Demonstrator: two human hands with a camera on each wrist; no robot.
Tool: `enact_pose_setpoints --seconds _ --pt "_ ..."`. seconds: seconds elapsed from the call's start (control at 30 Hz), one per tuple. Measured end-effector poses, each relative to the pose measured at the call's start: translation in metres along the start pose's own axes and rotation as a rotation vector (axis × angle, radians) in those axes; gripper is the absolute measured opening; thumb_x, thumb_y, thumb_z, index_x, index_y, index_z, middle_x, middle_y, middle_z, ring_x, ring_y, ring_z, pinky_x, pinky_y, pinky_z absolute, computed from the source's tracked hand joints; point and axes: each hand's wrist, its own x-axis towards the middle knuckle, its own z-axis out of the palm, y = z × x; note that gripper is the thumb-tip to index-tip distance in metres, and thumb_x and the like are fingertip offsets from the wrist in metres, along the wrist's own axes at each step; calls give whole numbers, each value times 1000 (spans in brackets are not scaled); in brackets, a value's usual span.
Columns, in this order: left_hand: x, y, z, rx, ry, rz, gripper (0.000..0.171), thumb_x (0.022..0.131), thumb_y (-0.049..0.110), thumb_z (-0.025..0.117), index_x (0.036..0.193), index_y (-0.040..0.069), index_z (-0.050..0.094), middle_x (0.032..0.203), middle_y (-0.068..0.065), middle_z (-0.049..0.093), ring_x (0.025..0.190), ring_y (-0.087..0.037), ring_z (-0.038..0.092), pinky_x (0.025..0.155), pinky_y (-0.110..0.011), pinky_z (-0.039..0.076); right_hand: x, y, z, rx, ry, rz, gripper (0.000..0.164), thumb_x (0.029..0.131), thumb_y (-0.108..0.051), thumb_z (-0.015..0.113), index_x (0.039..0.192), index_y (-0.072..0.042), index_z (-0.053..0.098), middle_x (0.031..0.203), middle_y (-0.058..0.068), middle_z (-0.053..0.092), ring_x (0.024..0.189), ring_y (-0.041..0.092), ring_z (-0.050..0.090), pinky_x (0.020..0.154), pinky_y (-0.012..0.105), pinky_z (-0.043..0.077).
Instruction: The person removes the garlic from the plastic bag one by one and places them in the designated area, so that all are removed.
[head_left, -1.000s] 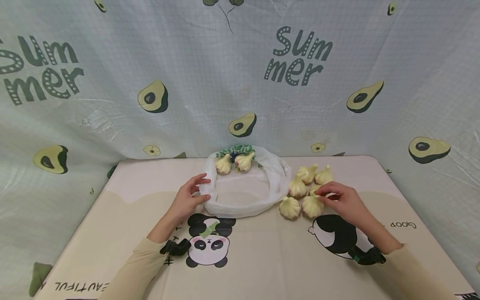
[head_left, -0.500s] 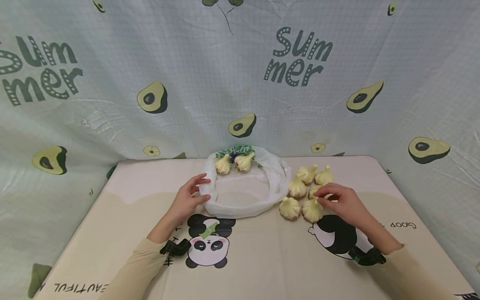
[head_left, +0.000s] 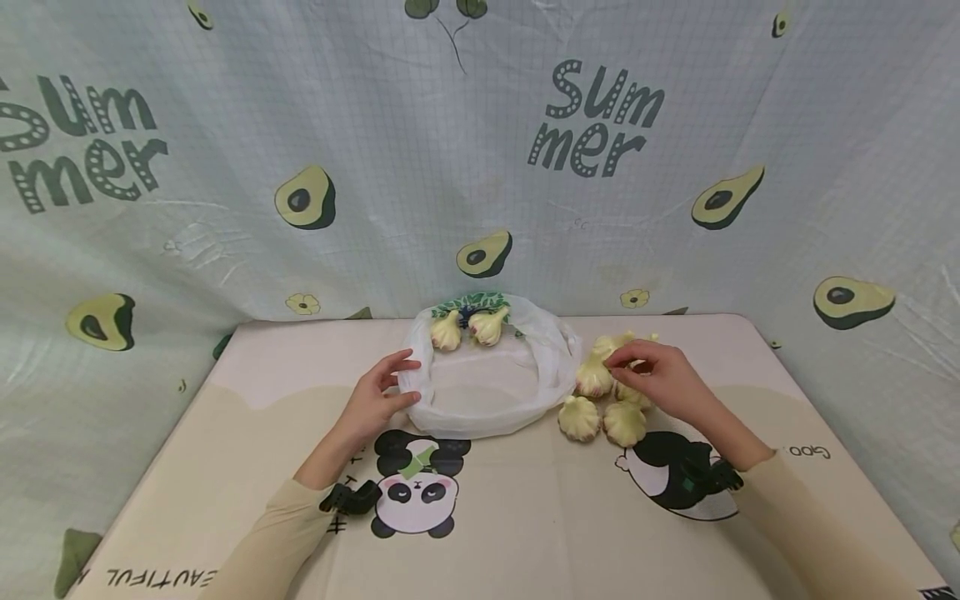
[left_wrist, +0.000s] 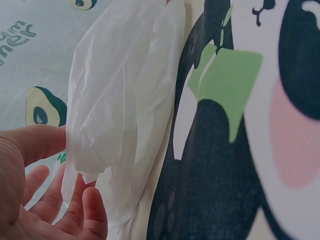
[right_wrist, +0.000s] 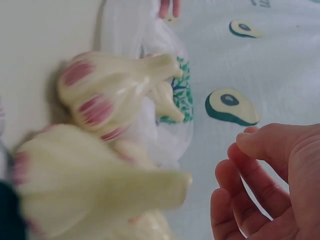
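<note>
What matters most is where the nearest bulb (head_left: 594, 382) lies from the right hand (head_left: 663, 382): just left of its fingertips, with the stem pointing away from the person. Its long axis thus runs roughly across the line on which the fingers come in from the right. The left hand is well apart from it, with the bag (head_left: 480, 423) between, so the right is clearly the nearer of the hands.

The right hand is over the cluster, its fingers loosely bent and the thumb tip close against the forefinger; in its wrist view nothing shows between them, and whether the two tips touch I cannot tell. One bulb (head_left: 635, 397) sits partly hidden under this hand, two more lie toward the person from its fingertips, and two others lie beyond it, one mostly covered by it.

The left hand (head_left: 375, 398) rests at the left side of the bag, thumb and forefinger spread well apart, fingertips against the thin plastic; no firm pinch shows. The bag's mouth gapes between the hands on the worktop (head_left: 517, 508), its right wall just beside the cluster. Two bulbs lie in it, beyond and to the right of the left hand, so the opening is directly left of the right hand.
</note>
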Motion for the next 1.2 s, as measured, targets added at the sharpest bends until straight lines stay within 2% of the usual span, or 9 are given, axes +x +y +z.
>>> enact_pose_setpoints --seconds 0.17,0.27,0.4,0.53,0.73,0.9,1.1,1.2 --pt "10 -23 0 -13 3 -9 68 90 -3 67 151 2 37 142 -20 51 122 -38 47 91 -35 42 28 -4 5 15 -45 9 13 92 -4 69 104 -5 74 101 5 71 92 21 63 76 30 53" --pt "13 -31 0 -11 10 -4 68 91 0 68 151 6 38 142 -17 52 122 -36 48 90 -33 42 46 -7 9 28 -71 20 14 94 -7 68 106 -5 74 102 6 71 94 22 64 79 36 54" --pt "13 -34 0 -15 17 4 67 90 1 69 150 8 40 141 -16 54 118 -35 49 86 -28 45 70 -9 16 41 -117 52 18 96 -12 66 110 -3 73 106 7 71 99 24 63 84 42 53" --pt "13 -35 0 -11 18 13 67 90 1 69 150 7 40 140 -16 54 117 -34 50 85 -26 45 95 -11 26 21 -160 73 21 98 -14 63 114 -3 73 110 8 70 101 25 63 86 44 51" --pt "13 -34 -1 -14 15 23 68 90 0 69 150 6 39 140 -17 54 122 -37 47 99 -44 39 132 -13 44 -18 -217 75 22 99 -11 59 114 -2 73 110 11 71 99 26 64 86 42 50" --pt "10 -25 0 -21 5 19 67 90 -4 67 150 0 37 141 -22 52 124 -40 45 102 -52 34 152 -20 57 -31 -253 108 24 100 -11 57 118 -2 71 114 13 70 102 26 63 89 42 49" --pt "0 3 2 -11 -8 27 64 89 -7 65 147 -6 38 138 -27 52 120 -42 47 98 -48 38 167 -21 72 -37 -250 137 25 100 -10 58 120 -4 71 119 13 69 109 27 62 93 41 48" --pt "-2 7 3 -20 -13 19 64 89 -7 65 147 -6 38 138 -27 52 119 -42 48 97 -45 39 171 -19 76 -43 -231 144 26 98 -8 58 121 -5 71 120 12 69 111 28 61 94 41 48"
